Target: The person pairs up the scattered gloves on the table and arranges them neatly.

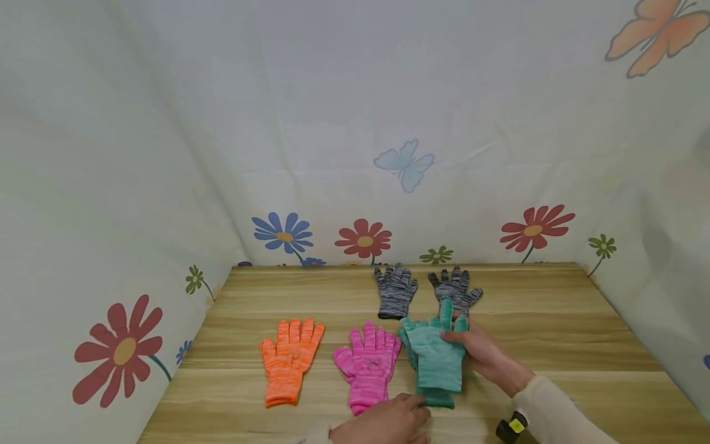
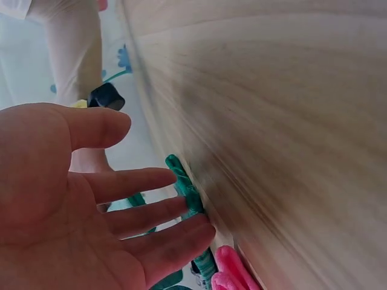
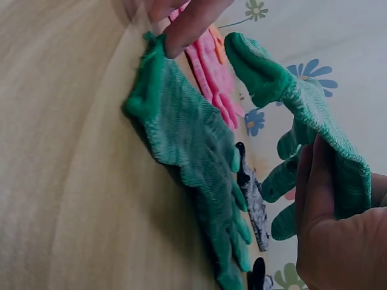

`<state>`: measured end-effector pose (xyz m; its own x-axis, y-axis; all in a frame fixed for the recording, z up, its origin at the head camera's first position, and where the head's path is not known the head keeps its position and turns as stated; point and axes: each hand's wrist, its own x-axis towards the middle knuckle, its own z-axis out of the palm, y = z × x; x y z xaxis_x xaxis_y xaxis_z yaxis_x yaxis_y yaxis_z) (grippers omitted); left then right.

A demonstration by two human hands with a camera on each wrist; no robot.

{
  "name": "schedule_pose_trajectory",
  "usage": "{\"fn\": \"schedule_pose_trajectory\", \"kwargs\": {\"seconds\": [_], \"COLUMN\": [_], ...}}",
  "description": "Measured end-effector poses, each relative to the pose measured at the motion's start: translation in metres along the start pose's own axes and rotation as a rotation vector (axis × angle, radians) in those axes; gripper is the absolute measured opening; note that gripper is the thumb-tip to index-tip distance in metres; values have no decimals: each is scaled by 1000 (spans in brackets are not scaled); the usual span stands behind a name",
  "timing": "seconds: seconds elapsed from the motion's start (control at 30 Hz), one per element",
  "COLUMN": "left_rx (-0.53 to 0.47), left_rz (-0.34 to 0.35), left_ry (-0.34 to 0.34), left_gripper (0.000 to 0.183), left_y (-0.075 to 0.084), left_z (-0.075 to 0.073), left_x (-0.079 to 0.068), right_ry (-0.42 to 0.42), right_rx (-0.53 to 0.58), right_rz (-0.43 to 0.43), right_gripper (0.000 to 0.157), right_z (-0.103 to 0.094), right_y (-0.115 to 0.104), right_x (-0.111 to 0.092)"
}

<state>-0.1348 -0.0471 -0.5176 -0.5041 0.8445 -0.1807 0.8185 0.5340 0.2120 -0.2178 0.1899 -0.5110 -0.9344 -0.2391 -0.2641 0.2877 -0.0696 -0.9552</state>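
Apparently midway through parting a stacked pair of green gloves, judging by the gap between cuffs. Gripping upper green glove [image 1: 440, 364] in right hand [image 1: 488, 353], thumb on top, fingers beneath; raised clear of the table [image 1: 560, 333] at the cuff end. Keeping left hand [image 1: 388, 422] unclenched, fingers extended and thumb apart, at the near cuff of lower green glove [image 3: 184, 130], laid on the wood; cannot tell how firmly pressed, if at all. Noting also pink gloves [image 1: 368, 370] just to the left, orange glove [image 1: 288, 364] beyond, two grey gloves [image 1: 396, 293] [image 1: 452, 287] set apart behind. Next, probably calling for steadying lower cuff with left fingertips, then drawing upper glove off without dragging its mate.
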Motion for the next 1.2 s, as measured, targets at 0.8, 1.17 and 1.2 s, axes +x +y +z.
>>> {"fn": "schedule_pose_trajectory", "kwargs": {"seconds": [0.8,1.17,1.2], "left_rx": [29,-15,-16], "left_rz": [52,37,39], "left_ry": [21,-11,-9], "left_gripper": [36,37,36], "left_y": [3,4,4], "left_z": [2,1,2], "left_x": [0,-4,-4], "right_ry": [190,-136,-139], "right_rx": [-1406,-1488,-1495], "right_rz": [-725,-769,-765], "right_gripper": [43,29,29], "right_z": [8,16,16], "right_y": [-2,21,23], "right_x": [-25,-45,-45]}}
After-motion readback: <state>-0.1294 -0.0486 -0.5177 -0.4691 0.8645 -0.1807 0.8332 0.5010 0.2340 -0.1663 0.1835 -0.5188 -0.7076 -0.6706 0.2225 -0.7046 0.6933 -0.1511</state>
